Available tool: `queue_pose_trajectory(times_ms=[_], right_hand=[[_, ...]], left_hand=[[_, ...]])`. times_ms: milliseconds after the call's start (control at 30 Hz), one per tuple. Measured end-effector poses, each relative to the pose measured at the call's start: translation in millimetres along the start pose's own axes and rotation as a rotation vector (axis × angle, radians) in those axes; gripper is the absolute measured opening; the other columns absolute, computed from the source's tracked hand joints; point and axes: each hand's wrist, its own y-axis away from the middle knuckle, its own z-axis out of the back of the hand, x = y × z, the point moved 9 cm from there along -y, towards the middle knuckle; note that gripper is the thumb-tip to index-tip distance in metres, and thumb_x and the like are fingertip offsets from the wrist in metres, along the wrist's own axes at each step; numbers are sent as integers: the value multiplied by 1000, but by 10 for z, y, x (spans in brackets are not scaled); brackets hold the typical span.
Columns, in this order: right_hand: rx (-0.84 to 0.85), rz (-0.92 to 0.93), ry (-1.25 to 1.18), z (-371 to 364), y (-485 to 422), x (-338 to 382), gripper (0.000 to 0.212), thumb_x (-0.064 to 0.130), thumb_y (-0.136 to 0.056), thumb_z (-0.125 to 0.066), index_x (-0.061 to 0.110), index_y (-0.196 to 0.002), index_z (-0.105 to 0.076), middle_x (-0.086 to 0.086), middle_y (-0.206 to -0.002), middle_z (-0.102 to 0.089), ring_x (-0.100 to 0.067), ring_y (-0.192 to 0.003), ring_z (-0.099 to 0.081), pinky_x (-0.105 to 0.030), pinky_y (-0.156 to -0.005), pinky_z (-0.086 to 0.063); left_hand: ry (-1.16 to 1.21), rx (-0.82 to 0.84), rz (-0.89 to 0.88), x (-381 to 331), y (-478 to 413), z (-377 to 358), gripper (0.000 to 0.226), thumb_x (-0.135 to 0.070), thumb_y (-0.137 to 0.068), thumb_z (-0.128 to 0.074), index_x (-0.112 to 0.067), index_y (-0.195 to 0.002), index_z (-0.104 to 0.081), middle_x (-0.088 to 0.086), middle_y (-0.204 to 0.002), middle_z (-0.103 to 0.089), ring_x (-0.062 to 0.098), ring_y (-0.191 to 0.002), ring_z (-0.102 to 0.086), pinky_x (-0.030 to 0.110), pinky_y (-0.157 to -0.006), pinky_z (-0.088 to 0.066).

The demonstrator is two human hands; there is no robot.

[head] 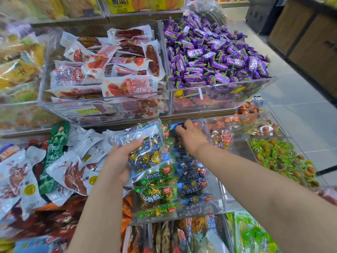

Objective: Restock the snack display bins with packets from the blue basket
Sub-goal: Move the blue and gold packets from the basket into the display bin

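Note:
My left hand [118, 161] grips a clear packet of blue-and-gold wrapped snacks [144, 143], held over the clear acrylic bin [217, 203] in the middle of the lower shelf. That bin holds a row of green packets [156, 196] and a row of blue packets [194, 189]. My right hand [191, 136] reaches to the far end of the blue row, its fingers curled onto a blue packet [179, 126] there. The blue basket is not in view.
Above are bins of red sausage packets [109, 73] and purple wrapped candies [215, 52]. White and green chicken-feet packets [73, 157] lie to the left. A bin of green-wrapped eggs [280, 159] stands at the right, with tiled floor [300, 99] beyond.

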Motion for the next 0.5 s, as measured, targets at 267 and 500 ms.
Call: queue_pose_trajectory(times_ms=[267, 500], right_hand=[[-206, 3, -285, 360, 260, -80, 27, 13, -88, -58, 9, -114, -59, -9, -111, -52, -28, -90, -55, -29, -78, -39], [70, -322, -1349, 327, 783, -36, 14, 43, -83, -66, 29, -89, -67, 8, -85, -69, -4, -75, -65, -22, -66, -53]], left_hand=[[28, 31, 24, 87, 38, -118, 113, -23, -53, -80, -1, -149, -24, 20, -138, -51, 28, -119, -58, 42, -90, -54], [48, 60, -2, 140, 63, -205, 54, -19, -68, -74, -2, -118, -61, 14, -101, -74, 22, -87, -72, 36, -66, -60]])
